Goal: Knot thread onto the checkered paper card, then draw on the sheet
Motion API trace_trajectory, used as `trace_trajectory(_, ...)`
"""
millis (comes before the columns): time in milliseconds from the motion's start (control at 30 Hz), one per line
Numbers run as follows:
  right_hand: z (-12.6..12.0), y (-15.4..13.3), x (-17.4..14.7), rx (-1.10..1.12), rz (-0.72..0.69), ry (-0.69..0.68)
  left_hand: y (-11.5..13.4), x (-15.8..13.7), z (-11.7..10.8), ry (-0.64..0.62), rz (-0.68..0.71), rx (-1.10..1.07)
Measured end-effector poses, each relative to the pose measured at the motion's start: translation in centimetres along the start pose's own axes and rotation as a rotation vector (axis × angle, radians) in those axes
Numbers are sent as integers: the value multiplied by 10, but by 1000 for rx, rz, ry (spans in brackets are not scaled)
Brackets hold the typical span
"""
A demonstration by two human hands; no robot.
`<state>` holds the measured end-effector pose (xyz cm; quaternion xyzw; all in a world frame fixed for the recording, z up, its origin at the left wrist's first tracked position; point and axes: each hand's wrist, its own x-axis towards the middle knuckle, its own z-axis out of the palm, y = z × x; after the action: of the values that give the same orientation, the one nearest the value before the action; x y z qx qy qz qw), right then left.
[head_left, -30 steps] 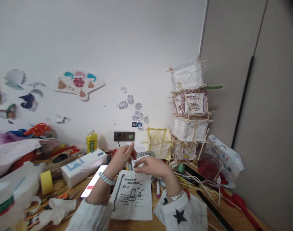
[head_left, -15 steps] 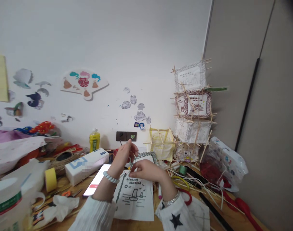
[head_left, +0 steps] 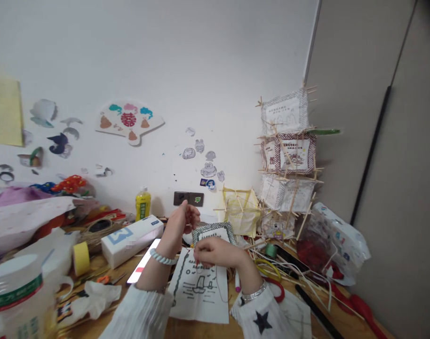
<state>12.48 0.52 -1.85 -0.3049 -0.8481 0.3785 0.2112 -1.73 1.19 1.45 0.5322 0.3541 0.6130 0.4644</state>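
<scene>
My left hand (head_left: 185, 220) is raised over the far part of the drawn sheet, fingers curled inward; what they hold, if anything, is hidden. Lower and to its right, my right hand (head_left: 215, 252) has thumb and fingers pinched together. A thin dark thread (head_left: 226, 288) trails below it across the sheet, seemingly from the pinch. Beneath both hands lies a white sheet (head_left: 201, 308) with a sailing boat, birds, writing and a dark wavy line on the left. Just behind, partly covered by my hands, is a second sheet with a dark patterned border (head_left: 232, 234).
A lit phone (head_left: 140, 269), a white tissue box (head_left: 132, 240) and yellow tape (head_left: 81, 259) lie left. Right are red-handled scissors (head_left: 280, 292), sticks, cords and green thread (head_left: 270, 250). A yellow stick frame (head_left: 240, 214) and stacked stick lanterns (head_left: 289, 155) stand behind.
My right hand has turned palm-down, its fingers closer together. My left hand has shifted slightly left. A loop of thread now shows over the sheet's right side. The camera view has shifted slightly left.
</scene>
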Motion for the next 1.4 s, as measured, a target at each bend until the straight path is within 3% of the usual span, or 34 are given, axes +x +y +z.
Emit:
trace_trajectory(133,-11,-4,-10,208,-97,131,-1,4,-10,115,192,275)
trace_trajectory(233,-20,-5,-16,291,-174,296,-1,7,-17,142,311,523)
trace_trajectory(333,-28,-4,-20,351,-203,479,-2,10,-20,257,417,721)
trace_trajectory(400,-32,-3,-20,362,-189,586,-4,10,-18,276,420,805)
trace_trajectory(433,-33,-2,-20,357,-177,628,-5,9,-16,228,385,810)
trace_trajectory(533,-34,-1,-20,315,-159,715,-6,4,-4,-60,201,659)
trace_trajectory(600,-35,0,-19,282,-178,736,-6,-1,7,-175,136,584)
trace_trajectory(800,-37,4,-18,186,-218,728,-5,-8,27,-74,242,627)
trace_trajectory(967,-40,1,-21,71,-221,781,0,-14,29,-126,-12,179)
trace_trajectory(1133,-43,4,-23,-57,-240,920,3,-15,24,-135,-104,-101)
trace_trajectory(1400,-44,7,-22,-237,-278,981,-9,-3,19,-349,-351,-508)
